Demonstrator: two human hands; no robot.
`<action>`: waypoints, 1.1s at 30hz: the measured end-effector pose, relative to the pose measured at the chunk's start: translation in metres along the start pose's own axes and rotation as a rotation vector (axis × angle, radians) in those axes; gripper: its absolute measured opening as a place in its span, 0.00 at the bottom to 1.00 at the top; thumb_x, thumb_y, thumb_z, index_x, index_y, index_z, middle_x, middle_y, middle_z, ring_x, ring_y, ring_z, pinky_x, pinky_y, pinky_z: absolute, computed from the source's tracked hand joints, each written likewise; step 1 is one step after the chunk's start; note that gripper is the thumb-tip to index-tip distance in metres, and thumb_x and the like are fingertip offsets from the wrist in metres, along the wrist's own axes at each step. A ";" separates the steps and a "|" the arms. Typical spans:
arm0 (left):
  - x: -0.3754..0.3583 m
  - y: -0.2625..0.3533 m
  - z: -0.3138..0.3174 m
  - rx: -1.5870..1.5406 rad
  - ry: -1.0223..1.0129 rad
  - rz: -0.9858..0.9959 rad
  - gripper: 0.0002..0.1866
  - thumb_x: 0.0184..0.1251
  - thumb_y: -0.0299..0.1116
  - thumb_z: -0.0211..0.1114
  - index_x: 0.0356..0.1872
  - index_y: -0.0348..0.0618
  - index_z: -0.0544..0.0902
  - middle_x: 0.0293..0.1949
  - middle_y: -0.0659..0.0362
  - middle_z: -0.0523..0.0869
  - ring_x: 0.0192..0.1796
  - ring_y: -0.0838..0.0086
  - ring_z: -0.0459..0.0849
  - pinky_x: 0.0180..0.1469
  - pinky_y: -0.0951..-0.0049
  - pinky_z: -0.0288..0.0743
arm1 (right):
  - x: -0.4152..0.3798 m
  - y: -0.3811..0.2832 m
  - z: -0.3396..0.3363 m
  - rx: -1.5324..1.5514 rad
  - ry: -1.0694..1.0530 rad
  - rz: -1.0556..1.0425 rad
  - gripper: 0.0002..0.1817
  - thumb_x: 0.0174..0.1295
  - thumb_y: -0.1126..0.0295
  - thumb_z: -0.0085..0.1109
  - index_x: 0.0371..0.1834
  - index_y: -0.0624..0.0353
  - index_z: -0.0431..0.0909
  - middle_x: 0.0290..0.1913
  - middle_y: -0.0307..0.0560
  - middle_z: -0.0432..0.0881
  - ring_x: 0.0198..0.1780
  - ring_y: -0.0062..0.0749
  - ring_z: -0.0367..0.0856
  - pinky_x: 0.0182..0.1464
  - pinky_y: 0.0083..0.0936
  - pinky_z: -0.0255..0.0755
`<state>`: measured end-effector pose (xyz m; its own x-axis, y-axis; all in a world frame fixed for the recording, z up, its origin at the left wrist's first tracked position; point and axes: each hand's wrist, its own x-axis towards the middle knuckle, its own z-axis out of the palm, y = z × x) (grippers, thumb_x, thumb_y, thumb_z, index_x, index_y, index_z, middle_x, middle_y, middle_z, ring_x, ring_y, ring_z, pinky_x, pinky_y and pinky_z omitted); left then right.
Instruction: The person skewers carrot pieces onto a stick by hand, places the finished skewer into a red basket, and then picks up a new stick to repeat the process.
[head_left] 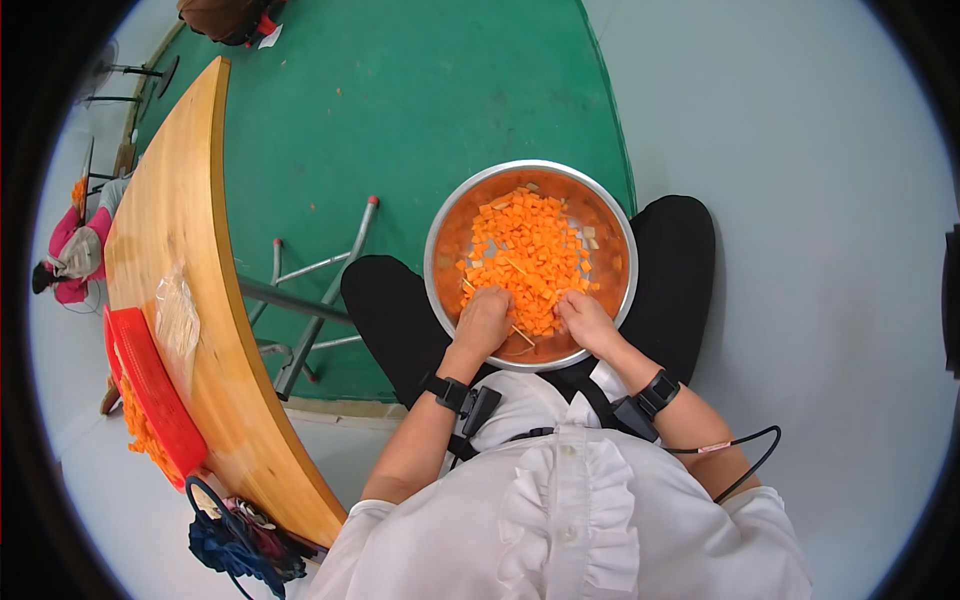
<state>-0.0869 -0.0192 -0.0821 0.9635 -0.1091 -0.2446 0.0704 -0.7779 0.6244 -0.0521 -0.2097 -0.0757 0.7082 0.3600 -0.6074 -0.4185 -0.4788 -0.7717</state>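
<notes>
A steel bowl (630, 265) sits between my thighs, holding a heap of diced carrot (530, 235). Some paler cubes (588, 236) lie near its right side. My left hand (484, 320) is in the bowl's near left part, fingers closed against the carrot. Close by it, thin wooden sticks (523, 337) lie among the cubes. At the near right part, my right hand (588, 320) has its fingers pinched together at the edge of the heap. Whatever either hand pinches is hidden or too small to make out.
On the left stands a wooden table (240, 400) with metal legs (330, 290). It bears a clear bag of thin sticks (178, 325) and a red basket (150, 380) beside orange pieces (145, 430). A dark blue bag (235, 550) hangs near the corner. Another person (80, 245) is beyond.
</notes>
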 end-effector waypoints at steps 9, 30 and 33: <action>0.000 -0.005 0.000 0.067 -0.067 0.064 0.05 0.43 0.24 0.61 0.25 0.40 0.76 0.28 0.51 0.78 0.37 0.57 0.77 0.39 0.62 0.71 | 0.001 -0.002 0.000 0.069 -0.021 -0.015 0.11 0.62 0.69 0.43 0.27 0.64 0.70 0.19 0.40 0.72 0.22 0.23 0.71 0.27 0.19 0.66; 0.012 0.000 0.011 -0.128 0.169 -0.094 0.12 0.46 0.26 0.65 0.36 0.39 0.81 0.29 0.52 0.80 0.33 0.63 0.80 0.37 0.68 0.74 | 0.010 0.005 -0.002 0.543 0.043 -0.190 0.09 0.65 0.71 0.42 0.31 0.64 0.69 0.19 0.39 0.69 0.21 0.21 0.70 0.26 0.18 0.67; 0.016 0.006 0.005 -0.081 0.105 -0.003 0.10 0.45 0.26 0.65 0.32 0.39 0.80 0.30 0.50 0.78 0.34 0.57 0.79 0.36 0.63 0.74 | 0.006 0.001 -0.005 0.579 0.039 -0.178 0.09 0.65 0.71 0.42 0.31 0.64 0.69 0.19 0.38 0.69 0.21 0.20 0.69 0.27 0.17 0.67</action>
<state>-0.0721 -0.0288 -0.0857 0.9847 -0.0377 -0.1701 0.0901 -0.7255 0.6823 -0.0452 -0.2121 -0.0795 0.8117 0.3596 -0.4603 -0.5250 0.1037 -0.8448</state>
